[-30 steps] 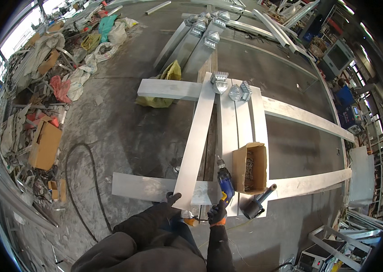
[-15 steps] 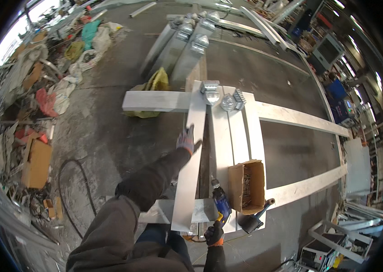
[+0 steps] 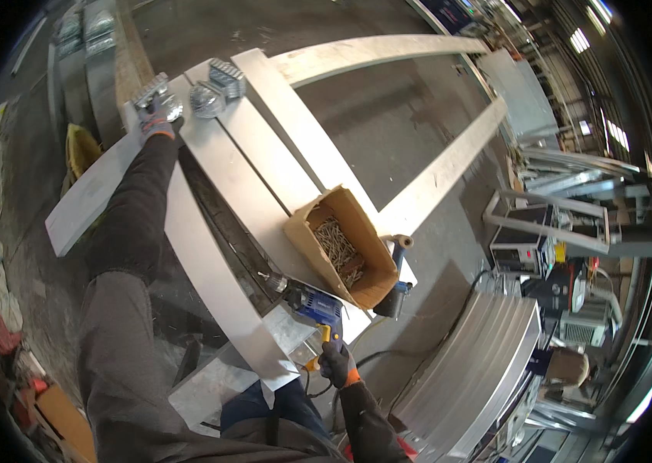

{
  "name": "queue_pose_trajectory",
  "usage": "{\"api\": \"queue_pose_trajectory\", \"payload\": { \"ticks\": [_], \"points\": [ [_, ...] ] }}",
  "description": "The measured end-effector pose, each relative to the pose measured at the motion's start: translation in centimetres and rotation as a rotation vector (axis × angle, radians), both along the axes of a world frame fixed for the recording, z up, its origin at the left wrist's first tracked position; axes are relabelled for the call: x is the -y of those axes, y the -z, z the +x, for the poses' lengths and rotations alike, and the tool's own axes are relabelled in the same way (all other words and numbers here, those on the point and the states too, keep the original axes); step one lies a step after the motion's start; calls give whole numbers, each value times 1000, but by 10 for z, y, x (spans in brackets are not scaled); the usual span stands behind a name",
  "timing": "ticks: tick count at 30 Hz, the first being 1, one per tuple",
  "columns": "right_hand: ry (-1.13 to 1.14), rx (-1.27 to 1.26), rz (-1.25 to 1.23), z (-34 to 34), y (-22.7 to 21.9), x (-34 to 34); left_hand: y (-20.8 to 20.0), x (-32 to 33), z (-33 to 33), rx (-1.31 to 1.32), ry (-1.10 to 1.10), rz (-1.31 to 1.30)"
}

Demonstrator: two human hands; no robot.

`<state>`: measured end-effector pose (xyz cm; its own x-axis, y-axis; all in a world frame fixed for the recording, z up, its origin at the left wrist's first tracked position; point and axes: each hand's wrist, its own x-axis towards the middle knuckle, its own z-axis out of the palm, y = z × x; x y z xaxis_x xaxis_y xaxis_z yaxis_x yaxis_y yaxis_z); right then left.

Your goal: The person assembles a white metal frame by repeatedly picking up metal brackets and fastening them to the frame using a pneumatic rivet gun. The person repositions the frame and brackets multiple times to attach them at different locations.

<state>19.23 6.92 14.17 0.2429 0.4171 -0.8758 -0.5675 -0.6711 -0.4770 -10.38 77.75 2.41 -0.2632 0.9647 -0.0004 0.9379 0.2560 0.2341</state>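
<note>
My right grip grasps the blue-and-yellow power drill, best held steady; my left grip, its closure unclear, meets the far-left ribbed silver metal fitting.

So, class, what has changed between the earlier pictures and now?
The left hand came off the near end of the white plank and moved forward along it, reaching the silver fittings at its far end; its grip there is unclear. The right hand still holds the blue drill; the cardboard box stays on the planks.
</note>
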Motion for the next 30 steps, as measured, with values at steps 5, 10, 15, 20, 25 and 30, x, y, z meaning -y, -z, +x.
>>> {"api": "queue_pose_trajectory", "payload": {
  "ticks": [5,10,15,20,25,30],
  "points": [
    [30,107,-42,0,-18,9,-20,29,-19,420,27,82],
    [33,197,-36,26,-31,54,-24,51,-24,-2,192,-62],
    [124,102,18,46,-20,79,-41,63,3,120,120,-76],
    [217,87,169,59,15,69,-1,44,13,138,-4,42],
    [109,420,-87,82,48,68,37,9,-3,905,-522,171],
    [48,550,-14,101,74,78,-14,102,13,308,-86,375]
  ]
}}
